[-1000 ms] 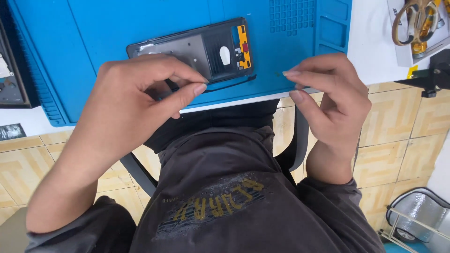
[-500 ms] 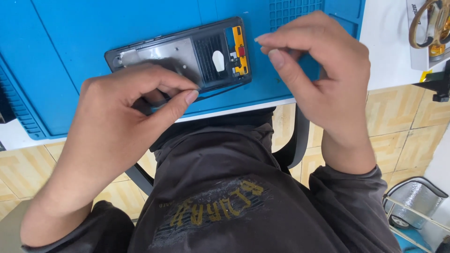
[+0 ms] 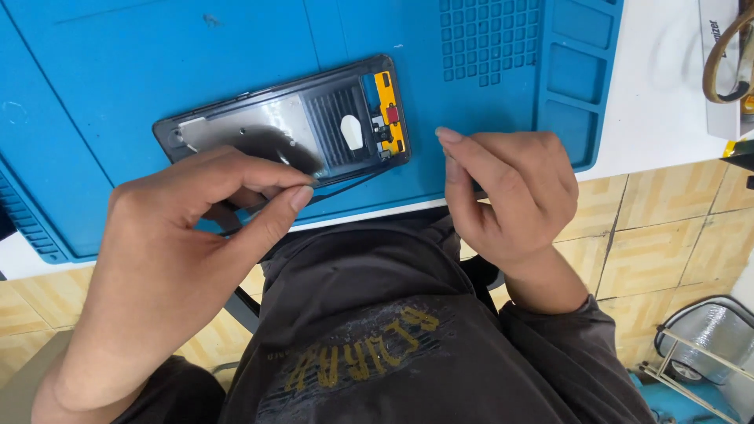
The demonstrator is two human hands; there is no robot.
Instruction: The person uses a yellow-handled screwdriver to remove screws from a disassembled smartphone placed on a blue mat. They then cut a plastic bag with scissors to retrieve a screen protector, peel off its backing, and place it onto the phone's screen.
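An opened phone (image 3: 267, 129) lies back side up on the blue work mat (image 3: 487, 47), showing a silver plate, a black ribbed part and a yellow strip at its right end. My left hand (image 3: 196, 235) is at the phone's near edge, thumb and forefinger pinched together on a thin black strip (image 3: 349, 184) that runs along that edge. My right hand (image 3: 510, 196) hovers just right of the phone over the mat's front edge. Its fingers are curled and its fingertips close together; whether anything small is between them is hidden.
The mat has a grid of small cells and a few trays (image 3: 573, 71) at its right end. A white table top (image 3: 652, 118) extends to the right, with a white box and a looped strap (image 3: 726, 63) on it. Tiled floor and a wire rack (image 3: 707, 353) lie below.
My right hand has dropped from over the phone's right end to the mat's front edge. My left hand has stayed pinched at the phone's near edge.
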